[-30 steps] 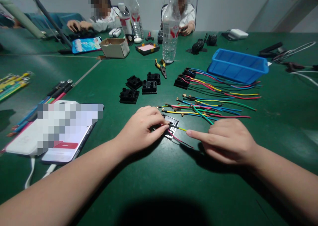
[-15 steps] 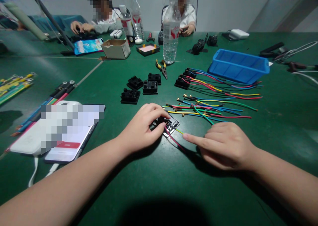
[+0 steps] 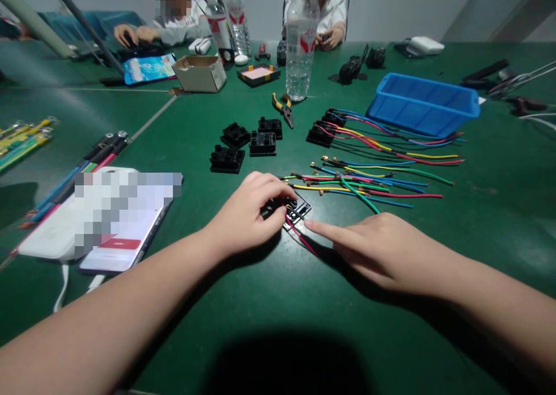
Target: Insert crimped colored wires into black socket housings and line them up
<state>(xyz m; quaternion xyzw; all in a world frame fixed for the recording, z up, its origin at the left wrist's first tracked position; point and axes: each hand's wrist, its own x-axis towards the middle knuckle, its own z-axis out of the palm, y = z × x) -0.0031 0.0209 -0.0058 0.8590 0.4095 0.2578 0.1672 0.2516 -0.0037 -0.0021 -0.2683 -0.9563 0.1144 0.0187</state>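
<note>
My left hand (image 3: 256, 209) is closed around a black plastic socket housing (image 3: 303, 207) on the green table, with thumb and fingertips over its near side. A red wire (image 3: 304, 241) runs out of the housing toward me. My right hand (image 3: 377, 250) is at the right of the housing, its index fingertip on a thin dark wire (image 3: 297, 213) that leads into the housing under my left fingertips. The right thumb is hidden beneath the hand. Several loose coloured wires (image 3: 373, 180) with metal terminals lie just beyond.
Several black housings (image 3: 227, 158) stand further back, some at the right wired (image 3: 321, 133). Pliers (image 3: 284, 111), a water bottle (image 3: 299, 53) and a blue bin (image 3: 423, 105) are behind. A phone (image 3: 125, 233) and white power bank (image 3: 52, 233) lie left. Two people sit across the table.
My right index fingertip has slid left along the wire, closer to the housing and my left hand. The left hand keeps its hold. The whole view has shifted slightly.
</note>
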